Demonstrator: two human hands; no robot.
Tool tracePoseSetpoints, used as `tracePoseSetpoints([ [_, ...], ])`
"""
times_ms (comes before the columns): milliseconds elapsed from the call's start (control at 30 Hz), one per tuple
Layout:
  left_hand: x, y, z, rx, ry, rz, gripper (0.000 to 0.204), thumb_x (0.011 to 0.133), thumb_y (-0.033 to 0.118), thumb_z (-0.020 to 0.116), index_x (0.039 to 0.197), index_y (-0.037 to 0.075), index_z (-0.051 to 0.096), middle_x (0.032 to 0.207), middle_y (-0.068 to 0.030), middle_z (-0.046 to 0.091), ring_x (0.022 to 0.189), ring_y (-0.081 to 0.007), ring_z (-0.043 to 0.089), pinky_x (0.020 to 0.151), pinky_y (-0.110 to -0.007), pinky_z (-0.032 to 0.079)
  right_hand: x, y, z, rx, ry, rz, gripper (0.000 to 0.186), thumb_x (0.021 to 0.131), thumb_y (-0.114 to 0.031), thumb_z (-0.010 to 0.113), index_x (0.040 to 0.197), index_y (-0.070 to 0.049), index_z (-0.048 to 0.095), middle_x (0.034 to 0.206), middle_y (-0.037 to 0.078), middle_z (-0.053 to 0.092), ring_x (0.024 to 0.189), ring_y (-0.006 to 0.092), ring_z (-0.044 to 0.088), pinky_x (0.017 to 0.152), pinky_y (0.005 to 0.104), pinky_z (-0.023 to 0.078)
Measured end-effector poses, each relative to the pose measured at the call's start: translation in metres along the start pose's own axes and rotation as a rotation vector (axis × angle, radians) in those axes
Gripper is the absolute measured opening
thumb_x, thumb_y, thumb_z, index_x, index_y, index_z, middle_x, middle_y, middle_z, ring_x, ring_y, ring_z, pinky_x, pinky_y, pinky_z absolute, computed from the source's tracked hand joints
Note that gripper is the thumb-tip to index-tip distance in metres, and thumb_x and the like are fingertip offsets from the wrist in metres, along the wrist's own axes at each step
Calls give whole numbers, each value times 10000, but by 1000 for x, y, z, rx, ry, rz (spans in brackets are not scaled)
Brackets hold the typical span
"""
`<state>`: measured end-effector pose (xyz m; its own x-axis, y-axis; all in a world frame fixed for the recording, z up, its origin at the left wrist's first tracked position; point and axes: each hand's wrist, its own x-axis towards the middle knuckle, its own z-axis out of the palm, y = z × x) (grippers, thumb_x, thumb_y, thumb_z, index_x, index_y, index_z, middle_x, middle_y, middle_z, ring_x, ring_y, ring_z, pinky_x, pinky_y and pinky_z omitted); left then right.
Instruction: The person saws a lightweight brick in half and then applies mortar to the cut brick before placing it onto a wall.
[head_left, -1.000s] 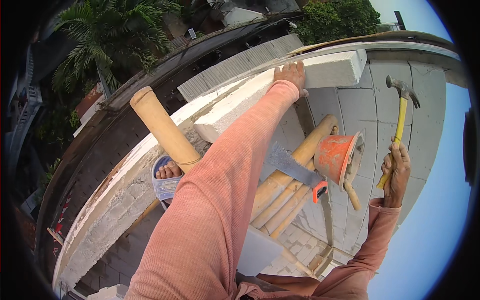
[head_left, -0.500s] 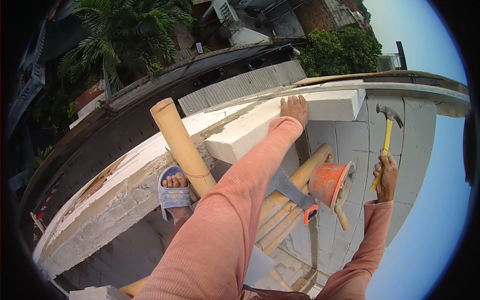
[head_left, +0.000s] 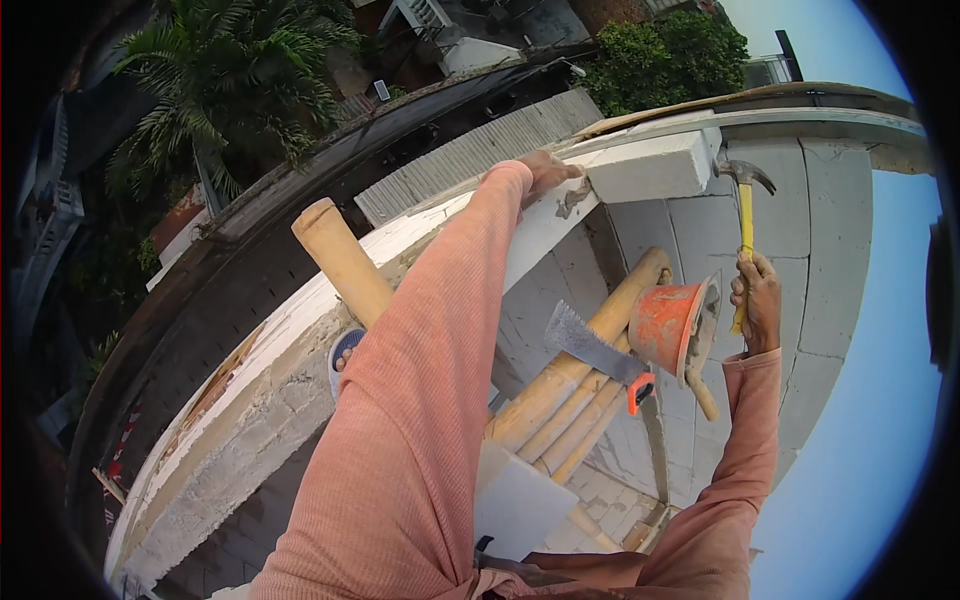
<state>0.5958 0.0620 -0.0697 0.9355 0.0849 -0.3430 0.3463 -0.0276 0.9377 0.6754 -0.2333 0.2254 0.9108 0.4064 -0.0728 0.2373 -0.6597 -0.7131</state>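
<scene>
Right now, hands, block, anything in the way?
Right hand: hammer in grip, head by right end of block. Left hand: by block's left end, contact unclear. Saw, bucket nearby, apart from block.

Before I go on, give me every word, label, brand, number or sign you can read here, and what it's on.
None can be read.
Claw hammer in the right hand: no legible marking.
Handsaw and orange bucket: no legible lettering.
White block: no lettering visible.
Blue sandal: mostly hidden by the sleeve; nothing readable.
Red-and-white strip: too small and dim to tell.
</scene>
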Motion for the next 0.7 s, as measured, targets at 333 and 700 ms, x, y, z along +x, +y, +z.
tracePoseSetpoints([
  [333,-12,51,67,335,449,197,1111,791,678,698,1550,3,248,1517,-216,436,1421,-337,414,1218,-418,289,-2,10,-16,73,1,47,176,1001,-227,614,1030,-55,588,656,-70,437,503,27,394,432,186,339],
  [700,15,68,97,513,636,150,893,758,500,838,1369,-6,428,1254,-182,628,1235,-307,588,1059,-437,444,6,-2,-9,94,19,-86,191,1014,-205,612,1084,-27,609,849,-33,519,563,9,409,458,168,359],
])
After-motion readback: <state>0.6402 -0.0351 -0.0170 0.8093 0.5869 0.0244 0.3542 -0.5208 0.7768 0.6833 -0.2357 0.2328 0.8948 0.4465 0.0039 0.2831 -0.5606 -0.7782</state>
